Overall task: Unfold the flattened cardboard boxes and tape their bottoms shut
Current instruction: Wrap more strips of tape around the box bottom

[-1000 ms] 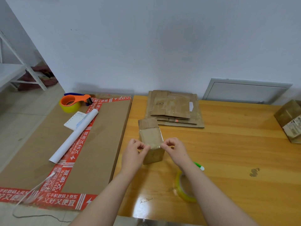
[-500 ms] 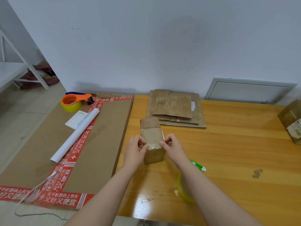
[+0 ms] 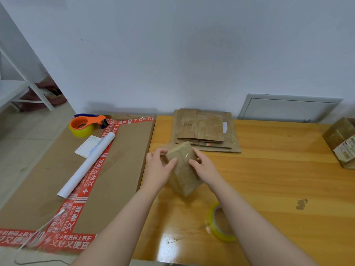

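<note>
While two hands (image 3: 158, 167) (image 3: 204, 167) hold it, one box (image 3: 184, 178) tilts

Glossy wooden table (image 3: 269, 179), matt cardboard box (image 3: 184, 175), shiny tape roll (image 3: 221, 225)

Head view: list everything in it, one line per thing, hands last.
small box: one, brown, tilted, held between both hands
flattened boxes: a stack, count unclear, brown, back of the table
taped box: one, brown, right edge of the table
tape roll: one, yellow, front of the table, partly behind the right forearm
table: one, orange wood, centre and right
large carton: one, brown with red printed tape, left of the table
tape dispenser: one, orange, far end of the large carton
paper roll: one, white, lying on the large carton
notepad: one, white, partly under the paper roll
left hand: grips the small box's left side
right hand: holds its right side
</note>
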